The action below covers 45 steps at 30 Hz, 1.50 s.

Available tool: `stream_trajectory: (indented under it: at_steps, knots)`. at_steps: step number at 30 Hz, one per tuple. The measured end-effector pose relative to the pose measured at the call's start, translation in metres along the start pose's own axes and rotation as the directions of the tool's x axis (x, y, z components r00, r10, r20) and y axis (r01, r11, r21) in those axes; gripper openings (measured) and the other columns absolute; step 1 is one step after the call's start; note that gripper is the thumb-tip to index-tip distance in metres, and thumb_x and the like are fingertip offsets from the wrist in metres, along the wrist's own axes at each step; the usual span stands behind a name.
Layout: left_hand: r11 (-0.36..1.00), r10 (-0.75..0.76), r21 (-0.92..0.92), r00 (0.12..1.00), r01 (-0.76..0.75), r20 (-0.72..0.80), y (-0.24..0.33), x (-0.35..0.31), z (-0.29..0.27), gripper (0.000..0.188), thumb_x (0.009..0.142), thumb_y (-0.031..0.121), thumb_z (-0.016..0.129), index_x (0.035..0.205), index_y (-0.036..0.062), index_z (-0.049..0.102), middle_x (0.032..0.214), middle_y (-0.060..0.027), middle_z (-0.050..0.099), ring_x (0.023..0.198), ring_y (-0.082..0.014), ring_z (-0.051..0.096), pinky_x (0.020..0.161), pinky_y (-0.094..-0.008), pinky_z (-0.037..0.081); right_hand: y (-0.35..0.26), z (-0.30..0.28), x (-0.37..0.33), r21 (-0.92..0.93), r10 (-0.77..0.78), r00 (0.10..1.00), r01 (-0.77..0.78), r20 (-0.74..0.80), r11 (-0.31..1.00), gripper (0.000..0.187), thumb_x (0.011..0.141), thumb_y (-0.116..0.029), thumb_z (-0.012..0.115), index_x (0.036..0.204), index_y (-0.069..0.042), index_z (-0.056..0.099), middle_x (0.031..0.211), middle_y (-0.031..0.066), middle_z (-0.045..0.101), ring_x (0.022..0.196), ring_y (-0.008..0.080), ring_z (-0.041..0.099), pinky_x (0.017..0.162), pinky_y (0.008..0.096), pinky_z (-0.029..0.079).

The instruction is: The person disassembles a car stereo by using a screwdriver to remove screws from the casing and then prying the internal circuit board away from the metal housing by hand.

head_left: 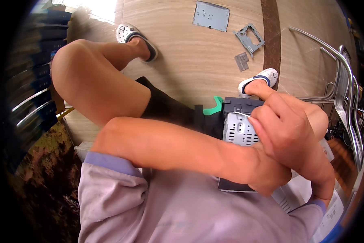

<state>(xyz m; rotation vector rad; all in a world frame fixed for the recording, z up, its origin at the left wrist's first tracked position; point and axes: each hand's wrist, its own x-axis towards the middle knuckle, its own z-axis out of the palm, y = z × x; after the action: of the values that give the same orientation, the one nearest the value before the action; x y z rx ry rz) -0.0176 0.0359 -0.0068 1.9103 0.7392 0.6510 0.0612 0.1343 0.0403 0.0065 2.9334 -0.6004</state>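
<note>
On my lap rests a boxy electronic unit point(240, 131) with a slotted silver metal cover and a dark plastic end. My right hand point(287, 125) is closed over its far right part. A thin shiny metal piece point(242, 114) sticks out from the pinched fingers at the unit's dark end; its kind is not clear. My left arm crosses my body, and my left hand point(271, 174) lies against the unit's right side, under my right wrist. Its fingers are hidden. Beside the unit's left far corner is a green hooked piece point(215, 106).
On the tiled floor ahead lie a flat grey metal cover point(210, 16), a grey metal frame point(250, 39) and a small perforated plate point(242, 61). A chrome chair frame point(344, 69) stands at right. Stacked dark blue items point(48, 60) line the left. Papers point(332, 210) lie at lower right.
</note>
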Motion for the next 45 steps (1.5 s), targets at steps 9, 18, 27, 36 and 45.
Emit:
stream_trajectory:
  at_steps: [9,18,27,36,45]
  knots:
    - [0.990,-0.140,-0.038,0.990,0.139,-0.028,-0.016,-0.064,-0.012,0.023,0.080,0.022,0.064,0.086,0.0073,0.080,0.089,-0.0088,0.076,0.092,-0.0278,0.070,0.083,-0.0419,0.052,-0.007,0.007,-0.002,0.014,0.183,0.982,-0.183,0.042,0.983,0.015,0.076,0.005,0.072,0.077,0.001,0.057,0.113,0.0166,0.067,0.074,0.0309,0.062,0.065,0.0394,0.052]
    - [0.983,-0.179,-0.065,0.982,0.174,-0.064,-0.020,-0.092,-0.019,0.023,0.081,0.022,0.064,0.087,0.0069,0.080,0.090,-0.0095,0.076,0.093,-0.0283,0.070,0.085,-0.0420,0.052,-0.009,-0.002,0.007,0.002,0.241,0.968,-0.242,0.066,0.970,0.016,0.079,0.002,0.071,0.077,-0.001,0.055,0.087,0.0141,0.056,0.074,0.0321,0.060,0.066,0.0423,0.049]
    - [0.983,-0.172,-0.070,0.983,0.167,-0.062,-0.021,-0.092,-0.020,0.023,0.081,0.021,0.063,0.087,0.0065,0.080,0.091,-0.0102,0.076,0.094,-0.0287,0.070,0.086,-0.0422,0.052,-0.008,-0.005,-0.003,0.012,0.275,0.960,-0.275,0.050,0.961,0.014,0.083,-0.001,0.071,0.082,-0.002,0.056,0.083,0.0145,0.052,0.076,0.0333,0.058,0.069,0.0425,0.048]
    - [0.994,-0.095,-0.062,0.994,0.092,-0.053,-0.017,-0.056,-0.012,0.024,0.082,0.021,0.063,0.088,0.0061,0.080,0.092,-0.0109,0.076,0.095,-0.0292,0.070,0.087,-0.0424,0.052,-0.002,0.005,0.003,-0.031,0.222,0.972,-0.220,0.081,0.975,0.013,0.084,-0.003,0.069,0.084,-0.002,0.056,0.086,0.0138,0.053,0.078,0.0336,0.059,0.070,0.0446,0.048]
    - [0.996,0.041,-0.082,0.999,-0.042,-0.010,-0.001,0.018,0.007,0.024,0.083,0.021,0.062,0.089,0.0057,0.081,0.093,-0.0116,0.076,0.097,-0.0297,0.070,0.088,-0.0426,0.052,0.004,0.009,0.005,0.067,0.190,0.979,-0.195,0.074,0.978,0.014,0.083,-0.003,0.069,0.084,-0.002,0.055,0.084,0.0147,0.053,0.076,0.0350,0.057,0.068,0.0447,0.047]
